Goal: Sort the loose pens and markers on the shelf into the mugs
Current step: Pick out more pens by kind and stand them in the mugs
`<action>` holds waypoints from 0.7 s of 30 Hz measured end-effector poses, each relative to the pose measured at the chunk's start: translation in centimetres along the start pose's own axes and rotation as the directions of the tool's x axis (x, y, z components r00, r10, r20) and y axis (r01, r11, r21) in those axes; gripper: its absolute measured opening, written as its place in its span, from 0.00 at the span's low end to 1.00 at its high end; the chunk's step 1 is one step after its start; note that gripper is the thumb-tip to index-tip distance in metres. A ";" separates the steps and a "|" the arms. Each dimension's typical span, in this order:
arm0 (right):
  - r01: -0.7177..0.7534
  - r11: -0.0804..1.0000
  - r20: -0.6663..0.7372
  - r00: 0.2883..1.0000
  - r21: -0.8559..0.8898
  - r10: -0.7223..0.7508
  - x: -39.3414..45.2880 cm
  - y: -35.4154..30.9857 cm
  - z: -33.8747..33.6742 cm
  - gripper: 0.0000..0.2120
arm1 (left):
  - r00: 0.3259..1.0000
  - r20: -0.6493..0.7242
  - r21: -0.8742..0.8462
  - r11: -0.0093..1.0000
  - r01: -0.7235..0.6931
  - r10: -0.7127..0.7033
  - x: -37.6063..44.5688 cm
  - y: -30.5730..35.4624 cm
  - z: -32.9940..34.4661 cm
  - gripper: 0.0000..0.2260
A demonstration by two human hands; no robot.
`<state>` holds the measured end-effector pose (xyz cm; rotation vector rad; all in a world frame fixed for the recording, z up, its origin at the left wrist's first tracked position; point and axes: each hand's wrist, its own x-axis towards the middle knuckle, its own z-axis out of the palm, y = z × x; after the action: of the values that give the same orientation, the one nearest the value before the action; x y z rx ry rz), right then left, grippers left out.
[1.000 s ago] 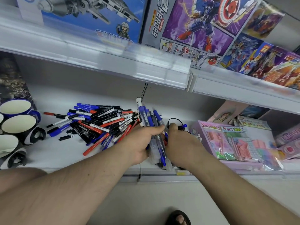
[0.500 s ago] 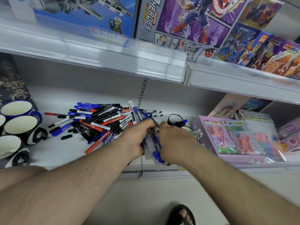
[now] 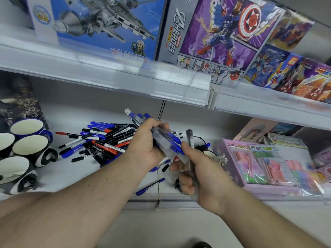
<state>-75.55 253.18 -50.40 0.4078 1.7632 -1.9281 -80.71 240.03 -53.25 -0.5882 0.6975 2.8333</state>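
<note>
My left hand grips a bundle of blue pens above the white shelf. My right hand holds a dark pen upright just right of the bundle. A pile of blue, black and red pens and markers lies on the shelf behind my left wrist. One loose blue pen lies near the shelf's front edge. Several mugs with white insides stand at the left: a blue mug and a black-and-white mug among them.
A pink boxed stationery set lies on the shelf at the right. The upper shelf's front rail hangs overhead, with toy boxes on it. A black cord loop lies behind my right hand.
My left hand has lifted the blue pen bundle off the shelf. My right hand has drawn away from the bundle with a dark pen in it. A loose blue pen now shows near the front edge.
</note>
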 end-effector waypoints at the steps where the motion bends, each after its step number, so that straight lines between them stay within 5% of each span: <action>1: -0.011 1.000 0.011 1.000 0.029 0.011 0.1 0.0 0.0 0.10 | 1.000 -0.015 0.000 1.000 -0.007 0.007 0.1 -0.1 0.0 0.09; 7: -0.003 0.995 0.002 1.000 0.100 0.003 0.5 -0.4 -1.0 0.05 | 0.998 -0.058 -0.014 1.000 -0.007 0.006 0.3 0.2 0.0 0.07; 15: 0.035 0.986 0.007 0.999 -0.164 -0.034 -0.3 -2.0 -4.5 0.07 | 0.991 -0.129 -0.097 0.995 -0.036 0.024 0.6 3.1 -1.3 0.11; 18: -0.098 0.991 -0.067 0.994 -0.090 0.092 0.7 -2.7 -6.8 0.09 | 0.984 -0.173 0.007 1.000 -0.031 0.032 1.1 4.2 -2.5 0.11; 21: -0.154 0.988 -0.097 0.983 0.024 0.156 1.7 -1.9 -7.1 0.11 | 0.972 -0.235 0.317 0.947 0.054 0.024 1.0 2.9 -3.1 0.11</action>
<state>-78.75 260.00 -50.53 0.6371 1.7226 -1.8418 -81.29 236.08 -55.03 -0.8722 1.1625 2.5747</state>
